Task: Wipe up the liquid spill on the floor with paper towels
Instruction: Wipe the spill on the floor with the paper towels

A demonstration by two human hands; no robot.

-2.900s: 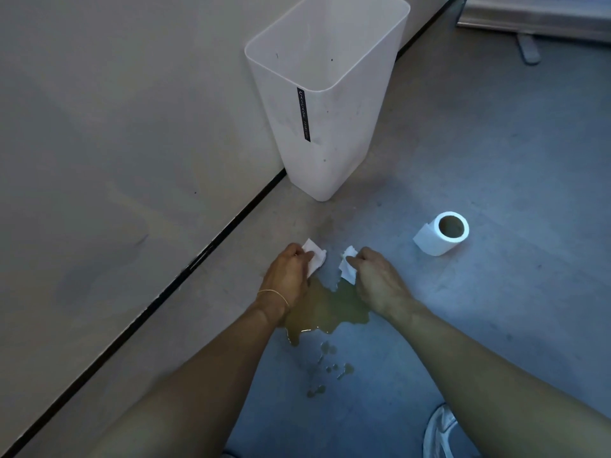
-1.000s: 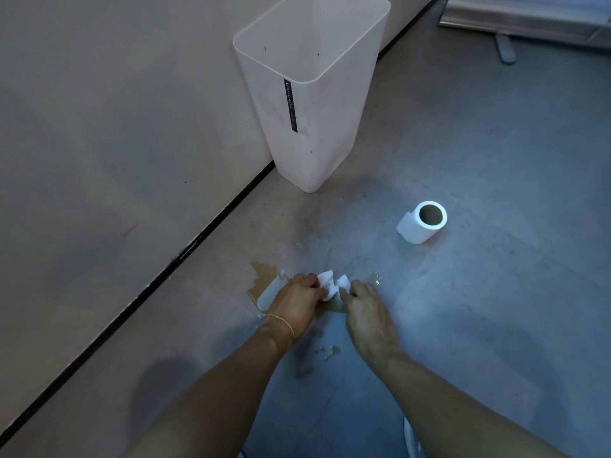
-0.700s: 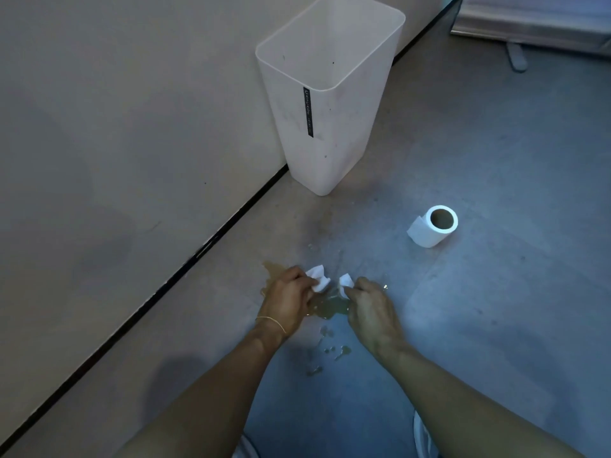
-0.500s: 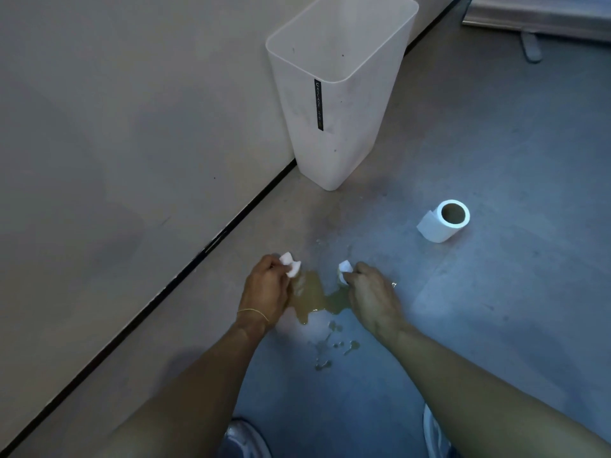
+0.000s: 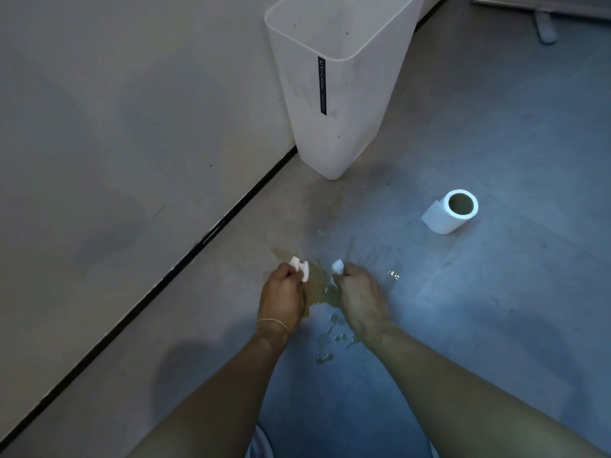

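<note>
Spill [image 5: 322,289] on floor [image 5: 479,309] near its wall edge, between your hands | left hand [image 5: 281,299] and right hand [image 5: 358,297] each clamped on a wad [image 5: 301,269] | met mid-puddle a second ago, now apart | puddle remains, drops [image 5: 334,338] untouched: you likely need more passes

Grey floor [image 5: 496,325]: spill [image 5: 319,292], roll [image 5: 449,213], bin [image 5: 340,110]

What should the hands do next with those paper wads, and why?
Probably wipe inward across the puddle. The left hand grips one wad and the right hand another wad, one on each side; liquid lies uncovered between them, with droplets nearer the person.
</note>
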